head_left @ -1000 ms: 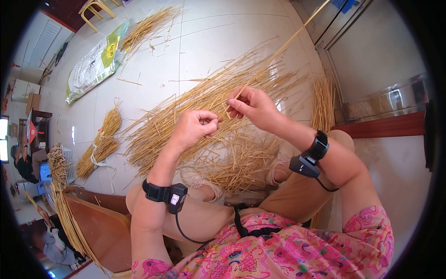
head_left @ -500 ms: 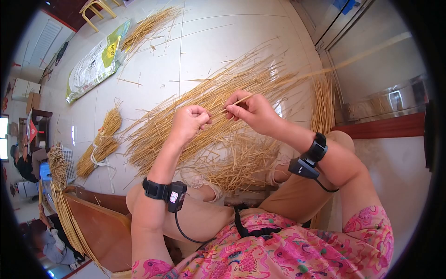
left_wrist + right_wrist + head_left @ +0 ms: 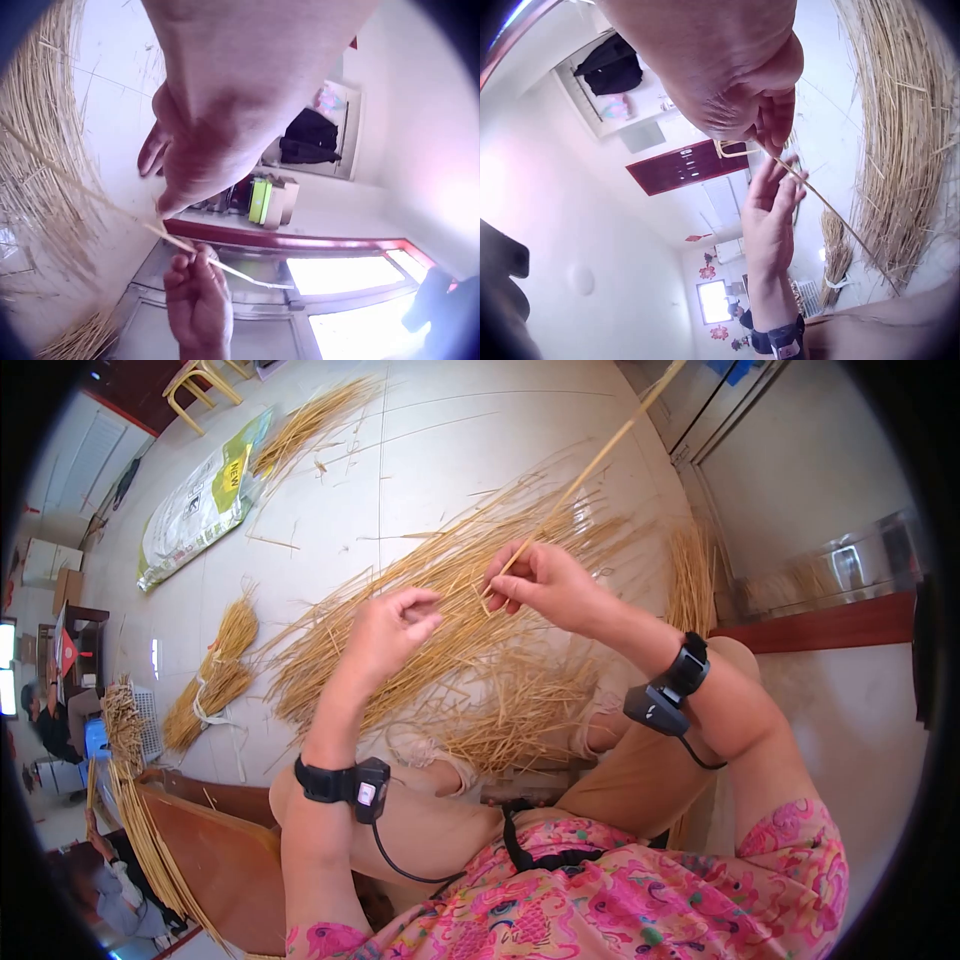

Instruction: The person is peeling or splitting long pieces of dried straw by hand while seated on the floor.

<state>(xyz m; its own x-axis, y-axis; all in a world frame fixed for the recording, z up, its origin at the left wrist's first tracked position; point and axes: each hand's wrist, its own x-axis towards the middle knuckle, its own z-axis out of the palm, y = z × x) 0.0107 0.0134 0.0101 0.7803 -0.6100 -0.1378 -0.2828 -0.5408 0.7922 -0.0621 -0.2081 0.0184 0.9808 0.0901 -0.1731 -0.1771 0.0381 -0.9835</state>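
My right hand pinches a single straw stalk between thumb and fingers; the long part slants up and away to the right. In the right wrist view the same stalk runs down from the fingertips, past the left fingers. To the left, my left hand is raised with loosely bent fingers and a gap between thumb and forefinger, holding nothing. Both hands are over a wide spread of loose straw on the floor.
A tied straw bundle lies to the left, with a printed plastic sack beyond it. More straw stands by the metal door at right. A brown wooden board is beside my left leg. Other people sit at far left.
The left hand has drawn away to the left and its fingers have loosened. The stalk in the right hand swung down to the right, then back up, and the right hand keeps its pinch.
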